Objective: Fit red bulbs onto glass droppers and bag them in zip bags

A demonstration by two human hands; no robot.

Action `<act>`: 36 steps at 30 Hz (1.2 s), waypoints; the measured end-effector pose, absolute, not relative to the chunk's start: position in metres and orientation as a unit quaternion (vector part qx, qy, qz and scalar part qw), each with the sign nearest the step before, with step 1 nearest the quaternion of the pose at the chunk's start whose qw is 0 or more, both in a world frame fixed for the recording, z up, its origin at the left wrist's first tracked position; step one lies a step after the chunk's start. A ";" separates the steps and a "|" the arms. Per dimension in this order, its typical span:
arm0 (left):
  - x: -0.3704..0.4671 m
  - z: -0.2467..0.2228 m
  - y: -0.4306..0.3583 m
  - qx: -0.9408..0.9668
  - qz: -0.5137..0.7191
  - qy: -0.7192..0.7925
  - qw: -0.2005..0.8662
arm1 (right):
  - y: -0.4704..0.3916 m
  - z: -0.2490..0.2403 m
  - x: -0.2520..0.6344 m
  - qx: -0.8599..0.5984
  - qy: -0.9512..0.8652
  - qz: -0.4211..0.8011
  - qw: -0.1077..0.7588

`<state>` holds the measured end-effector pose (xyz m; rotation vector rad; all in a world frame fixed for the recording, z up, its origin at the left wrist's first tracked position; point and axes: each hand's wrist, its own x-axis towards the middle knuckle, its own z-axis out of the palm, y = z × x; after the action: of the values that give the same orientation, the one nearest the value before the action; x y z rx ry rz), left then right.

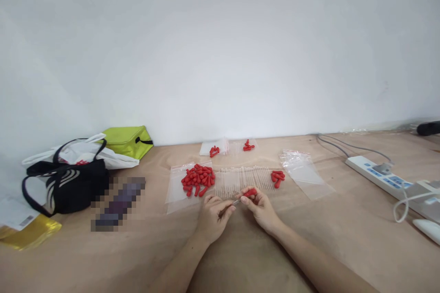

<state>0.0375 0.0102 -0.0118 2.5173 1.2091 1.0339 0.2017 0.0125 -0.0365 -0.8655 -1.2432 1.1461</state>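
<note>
Left hand (213, 217): fingers pinched on thin stick (237, 202). Right hand (263, 210): fingers closed on red cap (252, 191), over worktop (130, 256). Apparently pairing them; next move calls for straight alignment.

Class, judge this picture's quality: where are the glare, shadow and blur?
Head view: soft, fairly even light on the wall; glints on the right-hand clear bag; soft shadow along the right forearm; thin sticks indistinct; dark left-side item pixelated.
</note>
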 end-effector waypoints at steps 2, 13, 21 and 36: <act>0.037 -0.010 0.010 0.841 0.353 0.401 0.087 | 0.020 -0.034 0.209 -0.397 -0.517 0.469 0.596; 0.038 -0.013 0.011 0.843 0.333 0.411 0.097 | 0.058 -0.016 0.337 -0.783 -0.558 0.041 0.273; 0.040 -0.011 0.009 0.839 0.324 0.430 0.079 | 0.061 -0.036 0.336 -0.760 -0.592 -0.049 0.264; 0.057 0.007 0.049 0.703 0.207 0.680 -0.032 | 0.042 -0.032 0.297 -0.559 -0.684 0.044 0.467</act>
<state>0.0567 0.0493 0.0070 2.2533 2.1815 0.6631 0.2966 0.0419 -0.0323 -1.3710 -1.6794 0.1077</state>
